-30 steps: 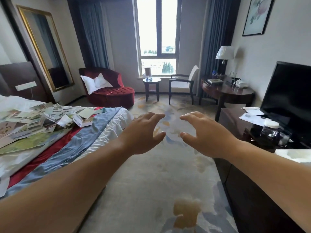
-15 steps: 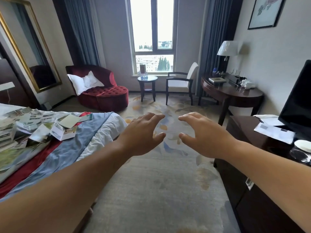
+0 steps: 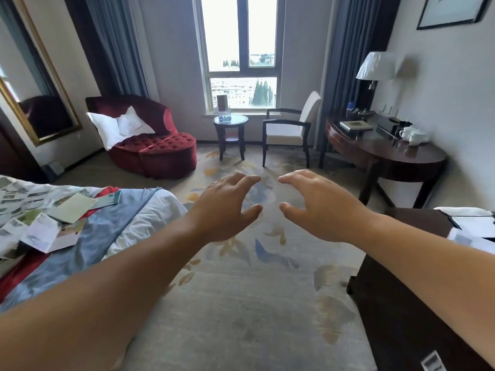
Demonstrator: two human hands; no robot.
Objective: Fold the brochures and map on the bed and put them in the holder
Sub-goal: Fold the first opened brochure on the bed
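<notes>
Several brochures (image 3: 40,223) and loose printed sheets lie scattered on the bed (image 3: 112,228) at the left edge. A clear holder (image 3: 224,113) with a dark card in it stands on the small round table (image 3: 231,121) under the window. My left hand (image 3: 227,207) and my right hand (image 3: 318,207) are stretched out in front of me over the carpet, palms down, fingers spread and lightly bent, holding nothing. Both hands are well to the right of the bed and far short of the round table.
A red velvet chaise (image 3: 150,148) with white pillows stands beyond the bed. A white armchair (image 3: 292,129) sits right of the round table. A curved dark desk (image 3: 383,151) with lamp and cups runs along the right wall, and a dark cabinet (image 3: 417,290) is near right.
The view has swung right and moved forward, so the bed and brochures slid toward the left edge and the window end of the room came closer. Both hands keep the same spread pose.
</notes>
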